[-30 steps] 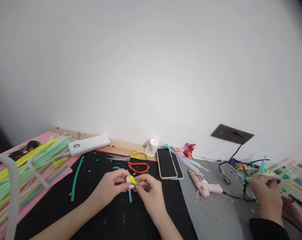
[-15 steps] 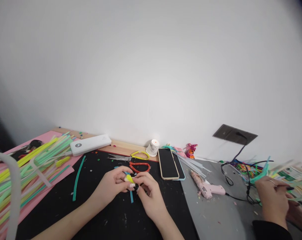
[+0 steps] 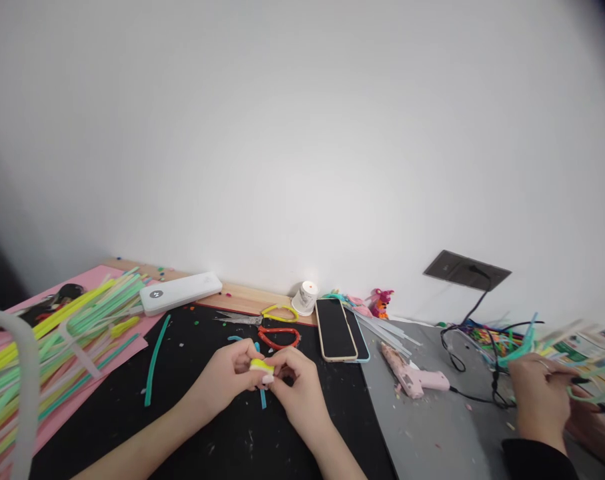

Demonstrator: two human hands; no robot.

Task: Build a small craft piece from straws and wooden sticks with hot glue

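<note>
My left hand (image 3: pixel 232 372) and my right hand (image 3: pixel 297 383) meet over the black mat (image 3: pixel 202 440). Both are closed, with the fingertips pinching a small yellow piece (image 3: pixel 262 365) that has a pale lower edge. Its full shape is hidden by the fingers. Under the hands lies a blue strip (image 3: pixel 263 399); its middle is covered. Just beyond my fingers rest scissors (image 3: pixel 279 336) with one red and one yellow handle loop, blades spread to the left. A teal strip (image 3: pixel 156 360) lies on the mat left of my left hand.
Many coloured strips (image 3: pixel 85 320) lie on pink paper at left, beside a white case (image 3: pixel 182 292). Behind stand a paper cup (image 3: pixel 305 298) and two phones (image 3: pixel 336 330). A corded pink glue gun (image 3: pixel 412 379) is at right, near another person's hand (image 3: pixel 539 393) holding strips.
The yellow piece has turned between my fingertips and now lies more level, showing a pale lower edge. My hands stay in nearly the same place.
</note>
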